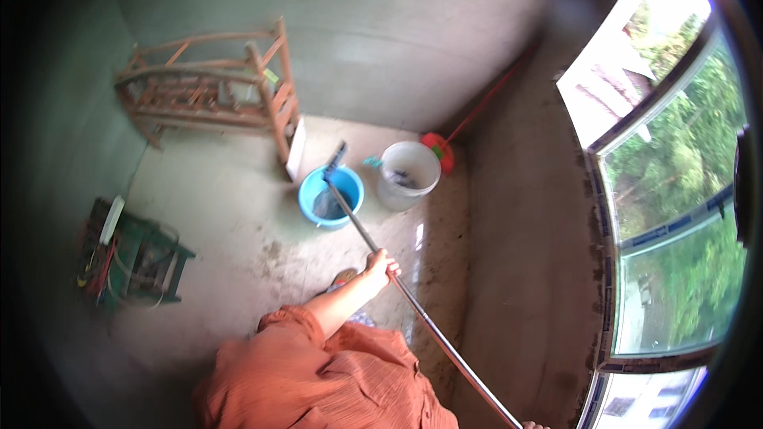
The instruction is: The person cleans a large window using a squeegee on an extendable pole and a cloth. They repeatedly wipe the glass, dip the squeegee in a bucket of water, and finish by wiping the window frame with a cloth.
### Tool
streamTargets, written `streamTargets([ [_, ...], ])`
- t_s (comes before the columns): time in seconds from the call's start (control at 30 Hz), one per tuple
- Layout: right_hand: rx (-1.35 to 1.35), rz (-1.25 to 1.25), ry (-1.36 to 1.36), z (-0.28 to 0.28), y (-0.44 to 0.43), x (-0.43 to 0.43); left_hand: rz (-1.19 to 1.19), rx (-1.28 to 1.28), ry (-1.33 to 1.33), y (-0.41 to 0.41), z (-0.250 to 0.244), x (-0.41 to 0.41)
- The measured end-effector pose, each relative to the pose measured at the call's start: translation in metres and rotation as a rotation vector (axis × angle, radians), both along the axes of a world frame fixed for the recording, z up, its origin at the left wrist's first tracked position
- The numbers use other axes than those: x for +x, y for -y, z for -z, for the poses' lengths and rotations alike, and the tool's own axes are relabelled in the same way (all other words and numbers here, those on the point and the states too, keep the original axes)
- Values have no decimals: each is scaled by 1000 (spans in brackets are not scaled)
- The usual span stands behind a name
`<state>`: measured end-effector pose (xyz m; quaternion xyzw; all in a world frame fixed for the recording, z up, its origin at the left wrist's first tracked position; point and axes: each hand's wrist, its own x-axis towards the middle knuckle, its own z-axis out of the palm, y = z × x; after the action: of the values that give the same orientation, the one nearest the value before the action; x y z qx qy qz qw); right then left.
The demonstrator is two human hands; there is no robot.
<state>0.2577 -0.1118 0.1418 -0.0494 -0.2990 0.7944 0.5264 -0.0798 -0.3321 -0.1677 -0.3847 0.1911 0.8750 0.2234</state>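
Observation:
My left hand point(382, 267) grips the metal pole point(426, 320) of a long-handled tool around its middle. At the bottom edge, only the fingers of my right hand point(535, 425) show at the pole's near end; the rest is cut off. The tool's flat dark head point(337, 156), perhaps a squeegee or a mop head, is over the rim of a blue plastic basin point(305, 205). A dark grey cloth or murky water lies in the basin; I cannot tell which. Just right of it stands a whitish plastic bucket point(398, 198) with dark matter inside and a teal thing at its rim.
A wooden rack point(208, 125) stands by the back wall. A green metal machine or frame with cables point(140, 262) is on the floor at left. A red broom or mop point(446, 155) leans in the corner. Windows point(673, 220) line the right wall. The floor point(220, 220) has dirty stains.

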Motion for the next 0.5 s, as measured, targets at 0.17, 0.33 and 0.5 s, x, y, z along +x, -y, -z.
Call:
streamTargets([
  [0.17, -441, 212, 609, 154, -35, 57, 15, -24, -412, -23, -126, -29],
  [0.33, -153, -544, 1472, 260, -2, 49, 225, 81, -914, -56, -158, -52],
  [0.5, 524, -165, 1138, 117, -18, -162, 489, 165, -1159, -107, -168, -36],
])
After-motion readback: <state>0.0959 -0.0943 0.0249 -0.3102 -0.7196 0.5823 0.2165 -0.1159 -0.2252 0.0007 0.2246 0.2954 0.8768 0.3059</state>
